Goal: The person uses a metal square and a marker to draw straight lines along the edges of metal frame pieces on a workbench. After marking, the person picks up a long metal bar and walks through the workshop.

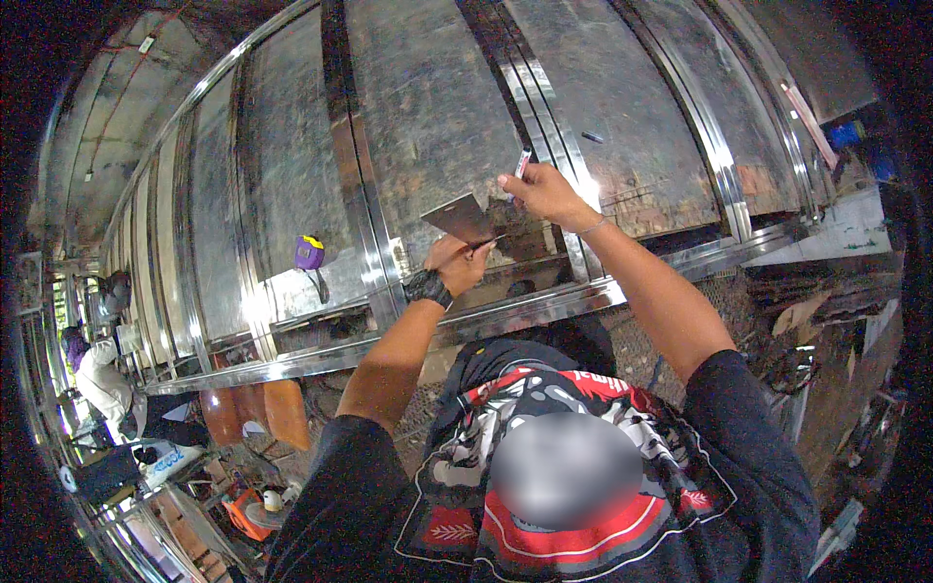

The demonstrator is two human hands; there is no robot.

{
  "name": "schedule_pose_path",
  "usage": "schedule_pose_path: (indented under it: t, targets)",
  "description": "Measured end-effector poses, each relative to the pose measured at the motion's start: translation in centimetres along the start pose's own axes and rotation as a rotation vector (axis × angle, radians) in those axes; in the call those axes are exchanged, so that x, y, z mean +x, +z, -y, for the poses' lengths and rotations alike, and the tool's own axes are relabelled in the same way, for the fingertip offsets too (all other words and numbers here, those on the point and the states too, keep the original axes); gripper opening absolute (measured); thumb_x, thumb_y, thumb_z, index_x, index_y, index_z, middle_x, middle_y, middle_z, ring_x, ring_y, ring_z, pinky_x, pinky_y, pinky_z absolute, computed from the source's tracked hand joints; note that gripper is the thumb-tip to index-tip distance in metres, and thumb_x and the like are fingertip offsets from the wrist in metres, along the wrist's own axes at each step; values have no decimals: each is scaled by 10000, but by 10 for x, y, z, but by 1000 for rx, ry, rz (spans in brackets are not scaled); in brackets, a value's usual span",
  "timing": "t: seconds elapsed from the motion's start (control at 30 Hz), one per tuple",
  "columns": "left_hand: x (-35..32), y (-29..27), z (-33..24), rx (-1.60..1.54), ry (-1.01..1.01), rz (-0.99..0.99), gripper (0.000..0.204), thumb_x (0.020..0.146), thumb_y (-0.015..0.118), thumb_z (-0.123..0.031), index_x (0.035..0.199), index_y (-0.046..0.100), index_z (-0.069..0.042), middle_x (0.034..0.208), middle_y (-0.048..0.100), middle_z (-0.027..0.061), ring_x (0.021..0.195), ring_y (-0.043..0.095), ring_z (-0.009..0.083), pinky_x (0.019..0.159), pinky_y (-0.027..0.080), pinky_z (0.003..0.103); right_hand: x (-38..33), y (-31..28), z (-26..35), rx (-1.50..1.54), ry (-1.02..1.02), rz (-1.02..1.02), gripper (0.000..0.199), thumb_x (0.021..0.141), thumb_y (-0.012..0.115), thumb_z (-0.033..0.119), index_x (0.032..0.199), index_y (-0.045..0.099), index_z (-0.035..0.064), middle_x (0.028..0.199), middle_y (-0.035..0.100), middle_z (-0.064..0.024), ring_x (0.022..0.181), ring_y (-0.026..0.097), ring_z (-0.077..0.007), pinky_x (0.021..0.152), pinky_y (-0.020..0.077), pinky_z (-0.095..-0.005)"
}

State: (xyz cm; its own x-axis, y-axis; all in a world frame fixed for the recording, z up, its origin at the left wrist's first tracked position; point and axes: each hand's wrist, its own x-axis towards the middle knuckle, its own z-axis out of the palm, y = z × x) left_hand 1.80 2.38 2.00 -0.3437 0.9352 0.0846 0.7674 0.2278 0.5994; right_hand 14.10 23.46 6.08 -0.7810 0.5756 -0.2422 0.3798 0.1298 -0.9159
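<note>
The right hand (552, 197) is closing around a marker (523, 163), pinching it between thumb and fingers above the tabletop (408, 87), just left of a pair of shiny bars (556, 146). The marker's long axis is running near to far and slanting a little, its far end pointing away from the person and slightly right, its near end dipping past the fingers; which end is the writing tip, I cannot tell

The left hand (459, 267) is gripping a plate (459, 216) by its near end, the fingers curling closed. The plate is lying left of the marker, apart from it, its broad edge facing far and left, the right end of that edge reaching farther than the left

A small dark rod (592, 137) is resting right of the bars, its long axis running left to right with the right end a touch nearer. Well left of the plate, a purple case (309, 253) with a yellow top is sitting on the tabletop. A rail (437, 336) is running along the near edge, and a co-worker (102, 377) is standing at the far left
</note>
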Motion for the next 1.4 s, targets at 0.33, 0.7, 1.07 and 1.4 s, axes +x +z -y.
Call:
schedule_pose_path:
  t: [0.33,0.7,1.07,1.4]
  targets:
    - [-3,0,1,-92,-8,-7,214,908,705,-343,938,777,-144,881,748,120,803,704,357,719,563,456,-8,21,-14,-62,-119,136,506,968,669,484,819,702,2,655,630,-108,630,535,-158,605,449,-413]
    - [-9,5,8,-6,-8,-45,222,907,704,-353,940,781,-147,890,751,117,863,705,342,744,562,444,-9,22,-1,-21,-99,215,572,969,650,547,816,703,-1,667,643,-87,639,582,-162,617,475,-404]
    - [-3,11,16,33,14,38,375,953,637,-474,936,791,-133,804,752,97,730,709,353,657,542,442,-46,-81,-32,-368,-440,-395,355,987,668,342,1229,666,81,1153,700,-122,1048,671,-257,973,487,-412]
    - [2,-8,-8,71,-124,163,319,946,663,-411,965,783,-116,881,760,110,814,710,345,736,542,419,-94,-94,-86,-866,-472,-297,337,842,734,148,1164,635,160,1096,645,-91,1125,600,-297,1152,312,-510]
